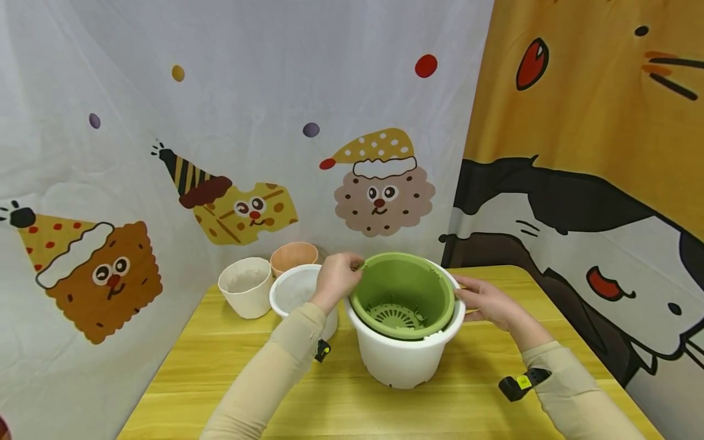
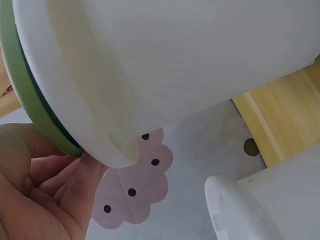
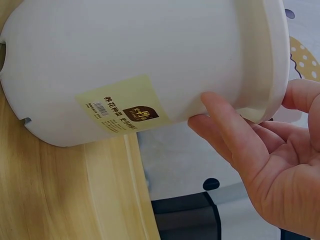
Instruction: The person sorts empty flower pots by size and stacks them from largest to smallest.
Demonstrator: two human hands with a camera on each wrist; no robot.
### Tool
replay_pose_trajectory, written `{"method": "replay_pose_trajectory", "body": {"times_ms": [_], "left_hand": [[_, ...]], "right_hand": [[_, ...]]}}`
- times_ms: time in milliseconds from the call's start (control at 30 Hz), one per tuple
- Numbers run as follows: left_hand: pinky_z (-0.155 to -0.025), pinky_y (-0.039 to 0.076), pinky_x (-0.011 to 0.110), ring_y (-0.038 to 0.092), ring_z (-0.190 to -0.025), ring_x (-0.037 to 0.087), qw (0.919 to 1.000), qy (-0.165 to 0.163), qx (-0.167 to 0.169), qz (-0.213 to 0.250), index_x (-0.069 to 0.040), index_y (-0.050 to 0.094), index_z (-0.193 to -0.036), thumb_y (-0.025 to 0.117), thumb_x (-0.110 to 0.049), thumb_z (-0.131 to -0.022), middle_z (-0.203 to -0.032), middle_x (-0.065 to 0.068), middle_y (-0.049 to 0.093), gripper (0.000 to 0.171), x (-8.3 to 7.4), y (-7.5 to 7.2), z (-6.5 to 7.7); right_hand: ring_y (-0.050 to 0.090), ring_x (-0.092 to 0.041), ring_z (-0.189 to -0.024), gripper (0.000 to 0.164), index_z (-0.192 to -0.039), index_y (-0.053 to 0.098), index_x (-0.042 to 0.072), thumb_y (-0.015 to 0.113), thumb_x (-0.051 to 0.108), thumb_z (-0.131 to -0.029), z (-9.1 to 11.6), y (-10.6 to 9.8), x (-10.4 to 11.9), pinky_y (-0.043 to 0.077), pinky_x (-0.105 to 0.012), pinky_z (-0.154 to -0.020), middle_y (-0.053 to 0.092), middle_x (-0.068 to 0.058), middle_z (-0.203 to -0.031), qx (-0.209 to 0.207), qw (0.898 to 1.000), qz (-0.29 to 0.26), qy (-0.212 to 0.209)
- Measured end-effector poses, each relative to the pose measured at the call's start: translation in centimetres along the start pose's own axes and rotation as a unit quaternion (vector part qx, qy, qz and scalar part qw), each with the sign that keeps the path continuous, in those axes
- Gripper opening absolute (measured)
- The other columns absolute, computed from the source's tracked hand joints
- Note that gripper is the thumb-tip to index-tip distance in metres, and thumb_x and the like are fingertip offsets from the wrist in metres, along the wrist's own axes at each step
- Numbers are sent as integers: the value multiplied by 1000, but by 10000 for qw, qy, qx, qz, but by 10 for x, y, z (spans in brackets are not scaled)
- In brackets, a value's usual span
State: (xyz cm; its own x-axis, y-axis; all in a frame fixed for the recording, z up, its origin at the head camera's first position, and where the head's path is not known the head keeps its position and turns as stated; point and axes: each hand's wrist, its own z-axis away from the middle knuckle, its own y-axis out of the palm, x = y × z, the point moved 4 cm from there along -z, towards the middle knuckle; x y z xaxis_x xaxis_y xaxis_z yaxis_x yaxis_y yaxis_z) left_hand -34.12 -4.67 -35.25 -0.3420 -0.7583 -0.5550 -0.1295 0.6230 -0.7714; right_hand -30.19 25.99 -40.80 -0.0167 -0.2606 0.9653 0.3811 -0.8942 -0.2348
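A large white flowerpot (image 1: 400, 365) stands on the table, with a green flowerpot (image 1: 407, 282) nested inside it. The green one has a slotted bottom and sits slightly tilted, its rim close to the white rim. At the left edge, my left hand (image 1: 338, 280) pinches the green rim; in the left wrist view its fingertips (image 2: 92, 165) also touch the white rim. My right hand (image 1: 486, 299) holds the white pot's rim from the right, with fingers (image 3: 225, 117) lying along the outer wall. A yellow-green label (image 3: 125, 105) shows on that wall.
Left of the nested pots stand a white wide-rimmed pot (image 1: 291, 290), a cream pot (image 1: 249, 300) and a peach pot (image 1: 294, 256). The wooden table (image 1: 203, 366) meets a printed cloth backdrop (image 1: 247, 91) behind and on the right.
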Motion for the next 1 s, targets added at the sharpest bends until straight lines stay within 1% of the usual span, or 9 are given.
{"method": "replay_pose_trajectory", "body": {"times_ms": [233, 367, 467, 533, 767, 1000], "left_hand": [[-87, 54, 39, 68, -102, 21, 9998, 51, -43, -163, -12, 76, -113, 70, -10, -89, -109, 2, 73, 25, 1, -1, 2], [-94, 52, 42, 65, -112, 25, 9999, 119, -18, 55, -9, 72, -120, 69, -12, -90, -119, 6, 70, 30, 3, -3, 3], [-97, 50, 43, 63, -115, 28, 9996, 169, -29, 242, -7, 68, -124, 69, -13, -90, -123, 9, 68, 35, 6, -7, 3], [-97, 50, 43, 63, -114, 28, 9992, 186, -17, 342, -6, 67, -125, 69, -13, -89, -123, 10, 68, 37, 8, -8, 4], [-93, 52, 42, 67, -105, 30, 9986, 269, 155, 420, -2, 64, -128, 71, -14, -88, -119, 14, 68, 42, 13, -11, 7], [-93, 52, 42, 66, -107, 31, 9974, 221, 375, 569, 1, 60, -132, 71, -15, -90, -122, 16, 67, 47, 14, -13, 10]], "right_hand": [[62, -30, -110, 62, -154, 19, -6, 48, 19, -105, -1, 0, -1, 56, -43, -86, 31, -38, -147, -1, 10000, 12, -7], [62, -30, -109, 62, -154, 19, -6, 48, 19, -105, -1, 0, -1, 57, -42, -85, 32, -38, -147, -30, 10000, 49, 5], [62, -30, -110, 62, -154, 19, -6, 48, 18, -105, 0, 0, -2, 57, -42, -85, 33, -38, -146, -62, 9999, 92, 3], [62, -30, -111, 62, -154, 19, -6, 48, 19, -105, 0, 0, -2, 57, -42, -85, 33, -38, -146, -70, 9999, 107, 0], [60, -32, -113, 61, -155, 20, -4, 48, 20, -106, 1, 1, -1, 56, -43, -86, 32, -37, -147, -50, 9999, 114, -29], [60, -32, -114, 61, -155, 20, -3, 47, 21, -106, 0, 1, -1, 56, -42, -86, 30, -37, -148, -48, 9999, 107, -56]]}}
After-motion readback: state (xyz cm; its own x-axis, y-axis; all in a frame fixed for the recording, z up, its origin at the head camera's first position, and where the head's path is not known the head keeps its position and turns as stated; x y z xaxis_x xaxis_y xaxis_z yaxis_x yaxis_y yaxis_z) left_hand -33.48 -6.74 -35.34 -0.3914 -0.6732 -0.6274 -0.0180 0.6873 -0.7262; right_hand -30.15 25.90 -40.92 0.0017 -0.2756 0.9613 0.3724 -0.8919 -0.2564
